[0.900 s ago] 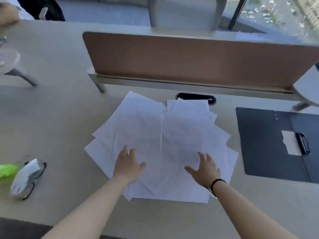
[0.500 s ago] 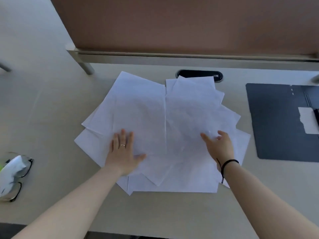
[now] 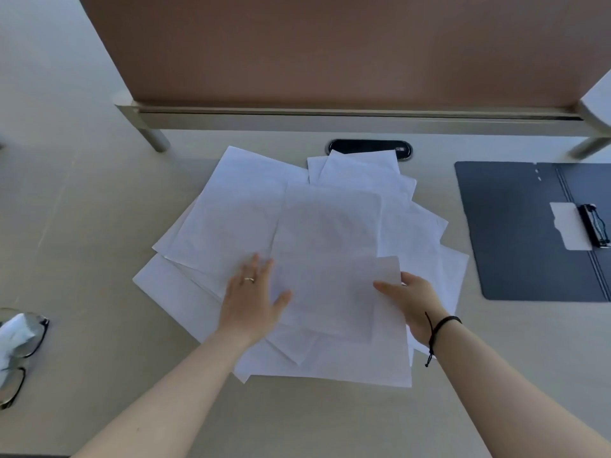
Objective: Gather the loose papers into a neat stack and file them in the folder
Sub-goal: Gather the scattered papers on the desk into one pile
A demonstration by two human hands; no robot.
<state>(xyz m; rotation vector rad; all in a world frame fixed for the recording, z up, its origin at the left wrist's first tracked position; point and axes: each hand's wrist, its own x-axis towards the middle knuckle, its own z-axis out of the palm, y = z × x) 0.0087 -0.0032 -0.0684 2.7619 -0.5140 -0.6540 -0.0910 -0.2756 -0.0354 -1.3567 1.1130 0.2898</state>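
Several white papers (image 3: 238, 219) lie fanned out in a loose pile on the pale desk. My left hand (image 3: 253, 300) rests flat on the left part of the pile, fingers apart, a ring on one finger. My right hand (image 3: 411, 305) pinches the lower right corner of a single sheet (image 3: 327, 252) and holds it raised over the middle of the pile. A dark open folder (image 3: 515, 233) lies flat to the right, apart from the pile, with a black clip (image 3: 595, 226) and a small white slip at its spine.
A brown divider panel (image 3: 330, 47) on a metal rail closes off the back of the desk. A black cable port (image 3: 370, 148) sits just behind the papers. Glasses and a white cloth (image 3: 20, 338) lie at the left edge.
My right hand has picked up one sheet and drawn it left over the middle of the pile. My left hand has slid slightly right. The view has tilted further down.
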